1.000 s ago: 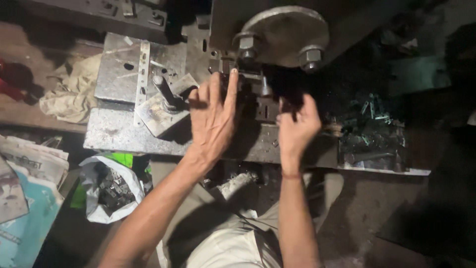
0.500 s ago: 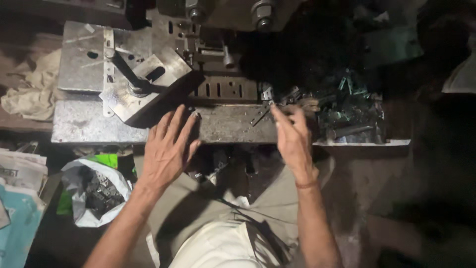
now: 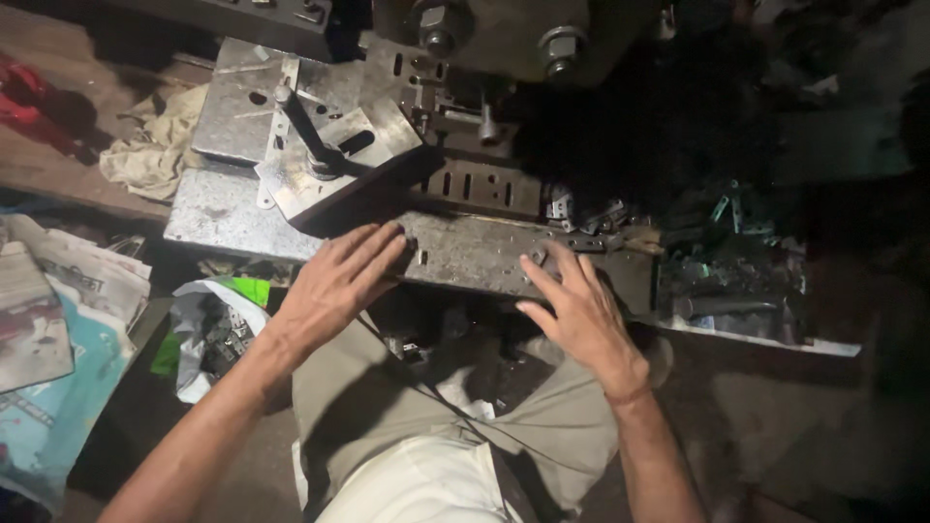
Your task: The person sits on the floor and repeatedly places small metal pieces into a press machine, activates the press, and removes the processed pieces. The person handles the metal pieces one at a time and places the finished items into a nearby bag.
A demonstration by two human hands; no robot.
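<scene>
My left hand [image 3: 339, 281] lies flat, fingers spread, on the near edge of the grey steel machine table [image 3: 465, 254]. My right hand [image 3: 579, 315] rests open at the same edge further right, fingers apart, holding nothing. Just beyond its fingertips lies a small heap of bent metal pieces [image 3: 586, 215]. A slotted dark plate [image 3: 475, 186] sits behind the table edge. Above it stand two large bolts [image 3: 494, 41] of the press head.
Angled steel plates with a black lever [image 3: 308, 145] sit at the left of the machine. A dirty rag [image 3: 155, 145] lies further left. More metal parts fill a dark tray [image 3: 736, 271] at right. A plastic bag [image 3: 213, 329] and newspapers [image 3: 58, 320] lie on the floor.
My right hand has let go of the small metal pieces and drawn back to the table edge, fingers spread. My left hand stays flat on the table. The view has shifted.
</scene>
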